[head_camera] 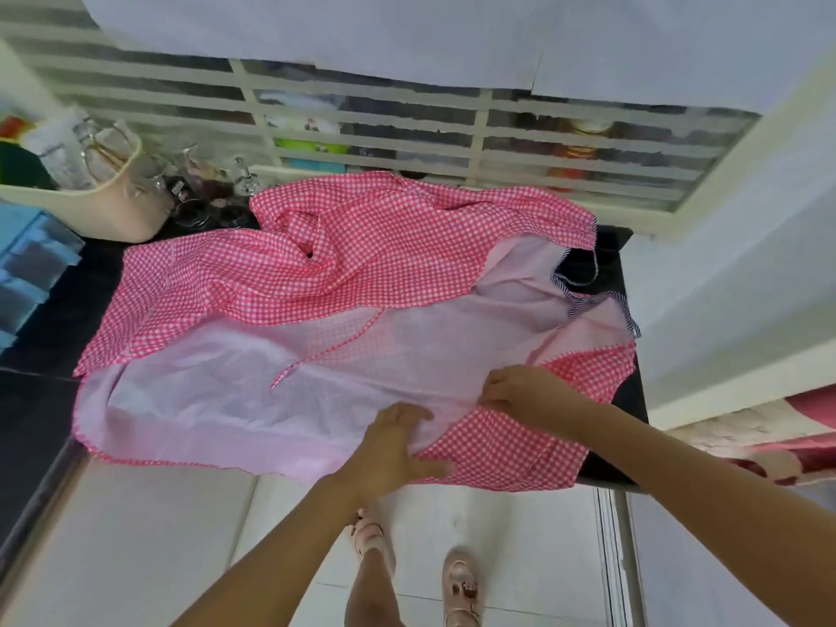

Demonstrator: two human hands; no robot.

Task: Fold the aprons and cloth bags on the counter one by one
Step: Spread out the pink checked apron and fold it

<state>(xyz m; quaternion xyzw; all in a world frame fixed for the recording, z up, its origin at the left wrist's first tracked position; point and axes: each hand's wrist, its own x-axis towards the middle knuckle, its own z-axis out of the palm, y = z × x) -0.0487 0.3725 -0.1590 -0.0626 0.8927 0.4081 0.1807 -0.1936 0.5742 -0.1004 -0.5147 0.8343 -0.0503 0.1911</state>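
A pink-and-white checked apron (362,264) lies spread over the black counter (49,319), its pale inner side up along the near half and rumpled folds at the back. A thin tie strap (325,350) crosses the pale part. My left hand (398,445) grips a fold of the cloth near the front edge, thumb on the checked side. My right hand (524,391) pinches the cloth a little farther right, where the pale and checked sides meet. A dark striped trim (629,319) shows at the apron's right end.
A cream basket (122,192) and several glass jars (203,192) stand at the counter's back left. Blue boxes (31,264) sit at the far left. A louvred window (452,129) runs behind. A white wall (746,264) bounds the right. My sandalled feet (457,586) stand on the tiled floor.
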